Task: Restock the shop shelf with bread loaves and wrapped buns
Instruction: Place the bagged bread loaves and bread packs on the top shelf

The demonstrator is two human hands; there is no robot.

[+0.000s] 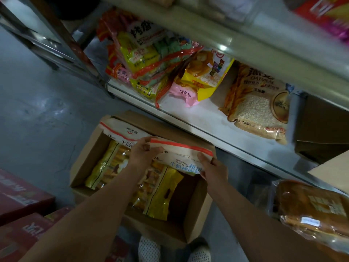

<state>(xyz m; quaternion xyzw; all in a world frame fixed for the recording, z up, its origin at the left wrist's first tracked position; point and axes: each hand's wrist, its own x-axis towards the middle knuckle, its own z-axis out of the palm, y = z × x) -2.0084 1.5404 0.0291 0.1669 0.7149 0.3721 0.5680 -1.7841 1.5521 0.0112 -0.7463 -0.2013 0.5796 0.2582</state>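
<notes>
Fingers of both hands (left (140, 155), right (211, 167)) pinch bread bag (181, 156), long axis left-right.

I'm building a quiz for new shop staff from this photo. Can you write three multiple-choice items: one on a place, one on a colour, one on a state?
1. Where does the oatmeal bag lie?
A. in the box
B. on the white shelf
C. on the floor

2. What colour is the strip along the top of the held bread bag?
A. red
B. blue
C. black

3. How is that bag held?
A. left hand alone
B. right hand alone
C. both hands

Answers:
1 B: it rests on the shelf, right of the yellow bags.
2 A: a red band runs along its top edge.
3 C: a hand grips each end above the cardboard box.
</notes>
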